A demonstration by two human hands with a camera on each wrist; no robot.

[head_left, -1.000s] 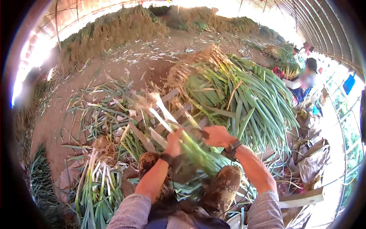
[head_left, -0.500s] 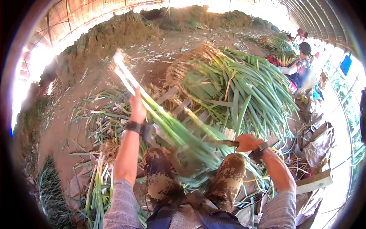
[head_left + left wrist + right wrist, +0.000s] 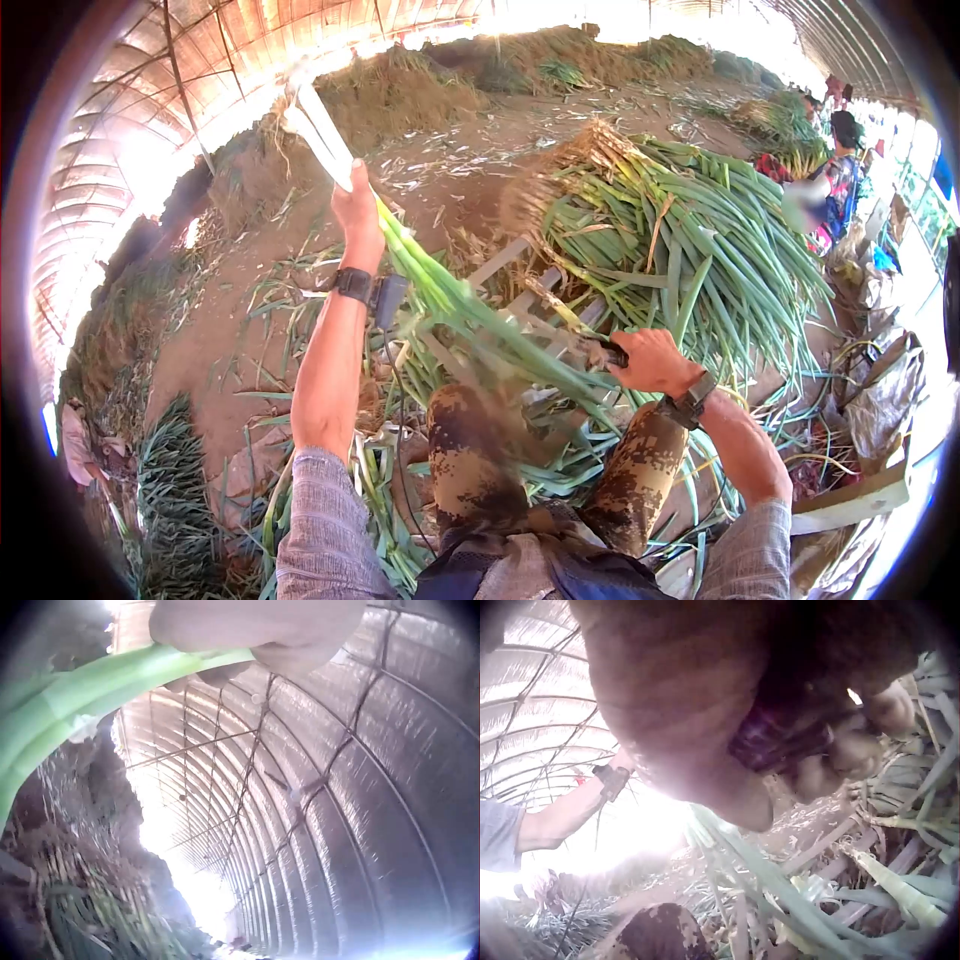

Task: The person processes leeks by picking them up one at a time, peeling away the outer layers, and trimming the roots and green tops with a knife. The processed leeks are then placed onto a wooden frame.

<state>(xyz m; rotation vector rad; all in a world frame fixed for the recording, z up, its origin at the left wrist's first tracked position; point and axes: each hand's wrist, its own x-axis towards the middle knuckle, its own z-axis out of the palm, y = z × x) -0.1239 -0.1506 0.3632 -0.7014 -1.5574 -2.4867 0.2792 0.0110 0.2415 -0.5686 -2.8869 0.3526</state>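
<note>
My left hand (image 3: 358,215) grips a couple of long green onions (image 3: 322,135) and holds them raised at a slant. Their white, rooted ends point up and away, while the green leaves (image 3: 440,295) trail down over my knees. In the left wrist view a green stalk (image 3: 112,686) runs out from under the fingers. My right hand (image 3: 655,362), by my right knee, grips a dark-handled blade (image 3: 603,352), blurred at its far end and close to the trailing leaves. The right wrist view shows the dark handle (image 3: 769,746) inside the curled fingers.
A big pile of green onions (image 3: 690,235) lies ahead to the right, beside wooden slats (image 3: 500,262). Trimmings litter the ground left of my knees. More onion heaps (image 3: 480,75) line the back. Another person (image 3: 840,190) sits at far right; a plank (image 3: 855,500) juts in below.
My left hand has moved forward, up and left with the green onions, away from the right hand. The right hand has shifted right with the blade. The view has tilted up.
</note>
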